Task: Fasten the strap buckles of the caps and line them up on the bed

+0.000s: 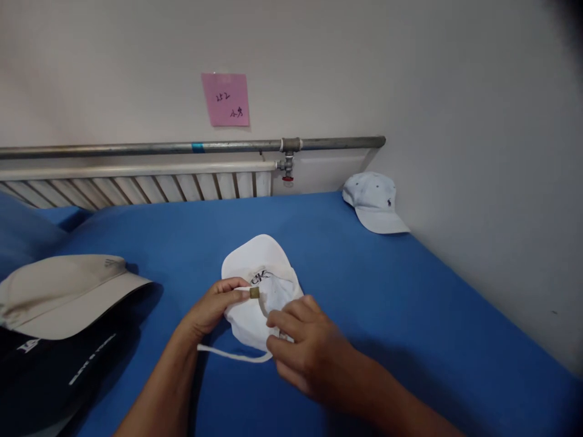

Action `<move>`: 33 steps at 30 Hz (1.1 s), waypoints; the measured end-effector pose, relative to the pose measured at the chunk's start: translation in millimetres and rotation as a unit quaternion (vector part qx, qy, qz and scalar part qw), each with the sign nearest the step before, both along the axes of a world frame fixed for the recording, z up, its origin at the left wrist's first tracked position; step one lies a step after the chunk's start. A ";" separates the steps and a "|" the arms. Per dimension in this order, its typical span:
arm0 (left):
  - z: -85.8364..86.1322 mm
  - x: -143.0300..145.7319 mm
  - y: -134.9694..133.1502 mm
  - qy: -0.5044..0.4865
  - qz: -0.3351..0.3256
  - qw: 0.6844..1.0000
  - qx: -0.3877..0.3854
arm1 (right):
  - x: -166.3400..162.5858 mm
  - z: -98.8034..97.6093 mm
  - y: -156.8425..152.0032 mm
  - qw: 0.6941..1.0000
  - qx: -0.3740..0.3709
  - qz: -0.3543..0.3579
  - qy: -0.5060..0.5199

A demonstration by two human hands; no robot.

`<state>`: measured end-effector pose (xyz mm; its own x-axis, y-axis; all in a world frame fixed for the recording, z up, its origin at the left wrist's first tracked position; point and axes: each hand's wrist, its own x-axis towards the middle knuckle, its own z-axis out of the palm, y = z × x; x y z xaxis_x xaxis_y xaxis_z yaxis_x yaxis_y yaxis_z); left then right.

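Left hand (214, 306) grip pinching brass buckle (254, 292) on white cap (257, 258); right hand (305, 349) clasping strap (228, 354); threading likely calling for steady buckle.

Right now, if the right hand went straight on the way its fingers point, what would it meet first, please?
Probably the white cap: the right hand points left at its rear edge and seems to touch it. The left hand lies beyond.
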<state>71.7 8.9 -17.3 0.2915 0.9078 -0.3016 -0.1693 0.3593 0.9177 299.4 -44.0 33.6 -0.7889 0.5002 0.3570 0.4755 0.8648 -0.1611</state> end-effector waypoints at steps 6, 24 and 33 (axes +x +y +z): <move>6.1 0.1 -2.1 0.042 -0.005 0.999 0.004 | -12.5 -13.2 -9.2 0.990 -0.061 0.120 0.032; 16.2 6.4 -8.7 0.024 -0.009 0.999 -0.025 | -14.1 -16.8 19.4 0.735 -0.563 -0.159 0.343; 17.9 3.3 -10.0 0.025 -0.001 0.999 -0.022 | 13.8 11.2 11.2 0.779 -0.518 -0.054 0.351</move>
<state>75.0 -1.1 0.5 0.2774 0.8924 -0.3559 -0.1234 0.4005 0.9080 313.3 -32.8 44.9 -0.5155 0.8558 0.0428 0.0175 0.0604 -0.9980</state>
